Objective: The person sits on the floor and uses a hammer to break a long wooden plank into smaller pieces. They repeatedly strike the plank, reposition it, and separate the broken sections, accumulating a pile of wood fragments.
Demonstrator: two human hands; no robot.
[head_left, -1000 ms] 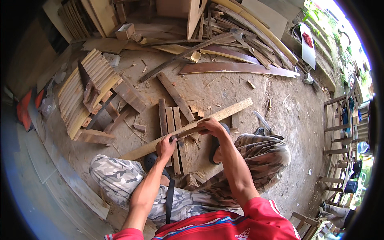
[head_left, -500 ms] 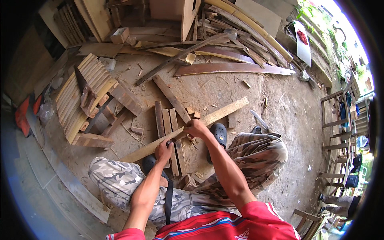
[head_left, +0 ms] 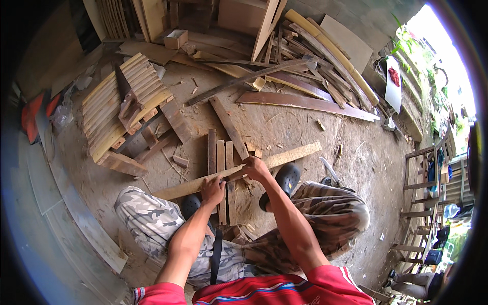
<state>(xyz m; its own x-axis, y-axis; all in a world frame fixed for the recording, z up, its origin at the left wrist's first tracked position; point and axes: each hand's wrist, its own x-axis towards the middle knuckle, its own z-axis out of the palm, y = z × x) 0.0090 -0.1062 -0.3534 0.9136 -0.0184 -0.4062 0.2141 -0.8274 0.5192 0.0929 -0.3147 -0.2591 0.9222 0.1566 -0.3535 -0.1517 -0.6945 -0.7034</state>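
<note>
A long light wooden strip [head_left: 295, 155] lies slantwise in front of me, its near left end by my left knee. Over the middle of it, my left hand [head_left: 212, 190] is closed on one end of a narrow dark tool [head_left: 223, 181], mostly hidden by my fingers. My right hand [head_left: 255, 169] is closed at the tool's other end, just above the strip; its exact kind I cannot make out. Under the strip lie several short wooden pieces [head_left: 220, 152] side by side and a longer dark board [head_left: 227, 122].
A slatted wooden piece [head_left: 122, 96] with a handsaw [head_left: 126, 99] on it stands at the left. Stacked boards [head_left: 310, 104] lie at the back. On the right, a large knife [head_left: 330, 170] rests near my foot, and a wooden rack [head_left: 422, 198] stands further off.
My view has shifted, so the surroundings sit lower and further right. Both hands remain closed over the strip, and the left one has turned so its back faces up more.
</note>
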